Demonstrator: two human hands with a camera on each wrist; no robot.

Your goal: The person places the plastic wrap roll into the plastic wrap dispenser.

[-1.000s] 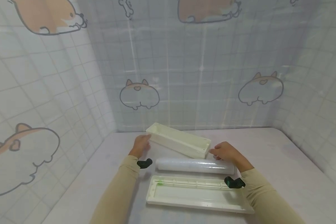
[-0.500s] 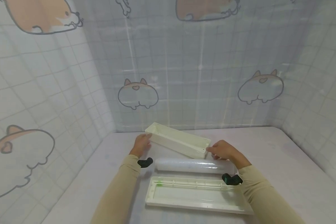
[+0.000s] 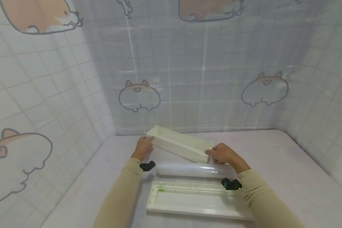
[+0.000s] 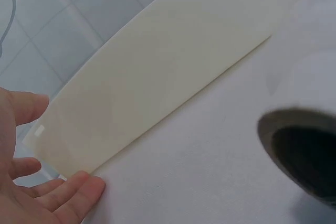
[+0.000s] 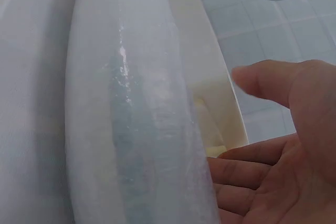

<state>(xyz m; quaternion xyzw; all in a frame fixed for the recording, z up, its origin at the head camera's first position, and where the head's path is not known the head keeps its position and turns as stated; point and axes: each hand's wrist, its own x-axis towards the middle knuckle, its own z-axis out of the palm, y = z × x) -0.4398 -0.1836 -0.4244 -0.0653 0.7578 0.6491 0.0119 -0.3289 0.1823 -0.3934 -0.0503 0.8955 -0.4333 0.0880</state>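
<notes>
A long white plastic box point(image 3: 179, 143) lies slanted near the back of the table, its hollow side up. At its left end my left hand point(image 3: 142, 148) grips it, with the thumb point(image 4: 32, 107) by the upper edge and fingertips at the lower corner. My right hand point(image 3: 223, 153) holds the box's right end, thumb over the rim and fingers behind the roll. In front of the box lies a roll of cling film point(image 3: 195, 170), glossy and whole. Nearer still is a shallow white lid point(image 3: 199, 213) with a rail and a small green slider along its far side.
Tiled-pattern curtains with cartoon dogs point(image 3: 139, 97) hang at the back and both sides. The pale table point(image 3: 273, 158) extends to the right and left of the things. Dark wrist camera mounts point(image 3: 231, 184) sit near the roll and the lid.
My right hand has moved left, its thumb coming from beside the box's right end to over its rim. The left hand stays at its end; box, roll and lid hardly shift.
</notes>
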